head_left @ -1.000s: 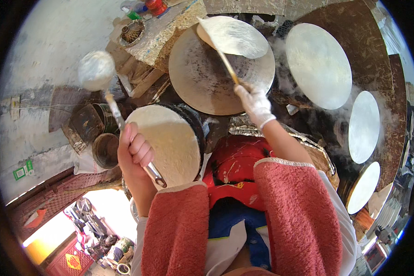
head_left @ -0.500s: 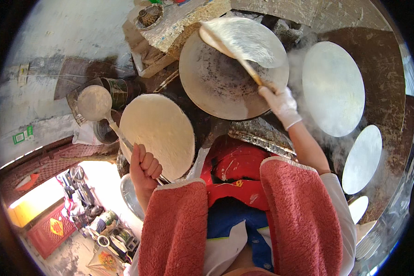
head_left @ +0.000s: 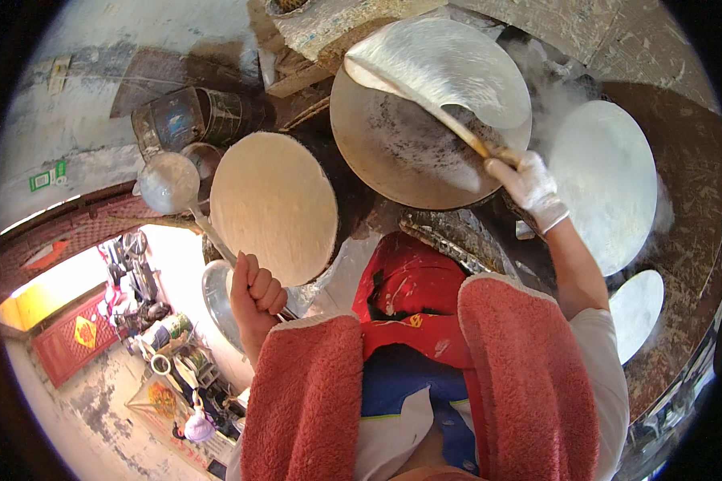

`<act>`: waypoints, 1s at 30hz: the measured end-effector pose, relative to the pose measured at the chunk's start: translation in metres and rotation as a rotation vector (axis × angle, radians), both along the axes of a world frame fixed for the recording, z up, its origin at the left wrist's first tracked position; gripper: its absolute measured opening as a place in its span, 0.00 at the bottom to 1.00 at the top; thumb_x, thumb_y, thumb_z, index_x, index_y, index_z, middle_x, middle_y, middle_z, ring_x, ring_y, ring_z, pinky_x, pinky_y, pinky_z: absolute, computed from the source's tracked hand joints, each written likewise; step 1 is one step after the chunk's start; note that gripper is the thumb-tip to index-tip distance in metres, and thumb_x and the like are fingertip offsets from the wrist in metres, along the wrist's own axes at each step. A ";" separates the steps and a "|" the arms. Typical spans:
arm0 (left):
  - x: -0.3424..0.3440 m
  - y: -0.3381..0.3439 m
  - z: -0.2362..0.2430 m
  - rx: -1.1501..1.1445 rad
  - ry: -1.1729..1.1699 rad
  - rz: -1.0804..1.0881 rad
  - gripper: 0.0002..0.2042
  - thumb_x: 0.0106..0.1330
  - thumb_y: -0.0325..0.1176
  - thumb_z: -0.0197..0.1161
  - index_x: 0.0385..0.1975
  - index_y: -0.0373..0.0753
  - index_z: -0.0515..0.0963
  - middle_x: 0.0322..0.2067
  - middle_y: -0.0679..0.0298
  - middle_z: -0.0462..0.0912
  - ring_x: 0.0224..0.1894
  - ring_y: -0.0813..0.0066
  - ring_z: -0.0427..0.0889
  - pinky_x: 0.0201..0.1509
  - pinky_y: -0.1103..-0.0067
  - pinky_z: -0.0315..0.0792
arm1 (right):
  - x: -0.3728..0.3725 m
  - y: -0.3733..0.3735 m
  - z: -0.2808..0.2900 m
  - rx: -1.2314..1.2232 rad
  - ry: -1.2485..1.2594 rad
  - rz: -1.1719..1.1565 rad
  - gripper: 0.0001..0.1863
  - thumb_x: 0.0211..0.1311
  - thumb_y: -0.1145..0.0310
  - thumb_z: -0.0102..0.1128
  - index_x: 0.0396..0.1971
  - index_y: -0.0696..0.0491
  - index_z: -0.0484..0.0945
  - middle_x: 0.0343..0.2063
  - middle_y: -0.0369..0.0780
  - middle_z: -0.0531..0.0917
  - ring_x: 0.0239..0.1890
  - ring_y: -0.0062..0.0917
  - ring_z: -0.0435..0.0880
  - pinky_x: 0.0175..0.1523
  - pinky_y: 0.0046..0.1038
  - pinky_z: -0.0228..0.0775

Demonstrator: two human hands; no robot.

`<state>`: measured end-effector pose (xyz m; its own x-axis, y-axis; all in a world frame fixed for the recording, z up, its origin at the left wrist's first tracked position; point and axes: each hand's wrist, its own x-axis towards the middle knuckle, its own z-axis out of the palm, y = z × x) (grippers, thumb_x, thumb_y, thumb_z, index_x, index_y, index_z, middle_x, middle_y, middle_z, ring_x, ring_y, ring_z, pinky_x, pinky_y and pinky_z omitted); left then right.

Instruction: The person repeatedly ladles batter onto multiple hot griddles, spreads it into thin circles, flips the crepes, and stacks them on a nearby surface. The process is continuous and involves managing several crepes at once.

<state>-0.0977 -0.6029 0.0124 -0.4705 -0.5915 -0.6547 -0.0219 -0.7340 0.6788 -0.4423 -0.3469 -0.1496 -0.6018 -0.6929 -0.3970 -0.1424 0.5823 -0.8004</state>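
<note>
My left hand (head_left: 257, 290) is closed around the handle of a long ladle (head_left: 170, 183), whose round bowl hangs out to the left. My right hand (head_left: 531, 188), in a thin white glove, grips a flat wooden stick (head_left: 462, 131). Along the stick lies the edge of a thin white pancake (head_left: 449, 60), partly folded back. The rest of that sheet covers the far side of a round griddle (head_left: 401, 164), baring its dark, scorched middle. A second round griddle (head_left: 273, 210), nearer my left hand, is coated with a pale, even layer.
Steam drifts around a round white pancake (head_left: 602, 188) at the right, with another disc (head_left: 637, 316) nearer me. Beyond the left griddle stand a battered metal drum (head_left: 172, 120) and a basin (head_left: 221, 301). A crusted ledge (head_left: 361, 28) runs behind the main griddle.
My right hand has moved rightward with the stick, and the pancake's folded edge has shifted along. The whole view has turned somewhat. My left hand keeps its grip on the ladle.
</note>
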 end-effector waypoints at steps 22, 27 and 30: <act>0.043 0.075 0.003 0.164 0.092 0.297 0.19 0.78 0.44 0.36 0.20 0.47 0.58 0.09 0.75 0.49 0.08 0.84 0.46 0.10 0.83 0.46 | -0.059 -0.059 0.014 0.176 0.127 0.251 0.26 0.60 0.53 0.58 0.53 0.53 0.77 0.48 0.49 0.81 0.51 0.33 0.81 0.56 0.29 0.68; 0.055 0.069 -0.001 0.118 -0.014 0.264 0.19 0.76 0.44 0.41 0.19 0.48 0.58 0.09 0.77 0.49 0.08 0.85 0.45 0.10 0.84 0.45 | -0.004 -0.003 0.008 -0.005 -0.045 0.328 0.23 0.61 0.59 0.58 0.53 0.57 0.76 0.47 0.52 0.81 0.51 0.35 0.80 0.58 0.28 0.67; 0.064 0.056 -0.007 0.117 -0.017 0.179 0.19 0.75 0.45 0.43 0.18 0.49 0.58 0.09 0.78 0.49 0.08 0.86 0.45 0.10 0.85 0.44 | 0.044 0.043 0.010 0.022 -0.072 0.244 0.23 0.60 0.62 0.58 0.52 0.60 0.76 0.46 0.53 0.81 0.50 0.35 0.81 0.57 0.29 0.68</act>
<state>-0.0338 -0.5473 0.0055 -0.3530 -0.5842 -0.7308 0.1046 -0.8009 0.5896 -0.3978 -0.3038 -0.1401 -0.3877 -0.8047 -0.4496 -0.2240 0.5554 -0.8009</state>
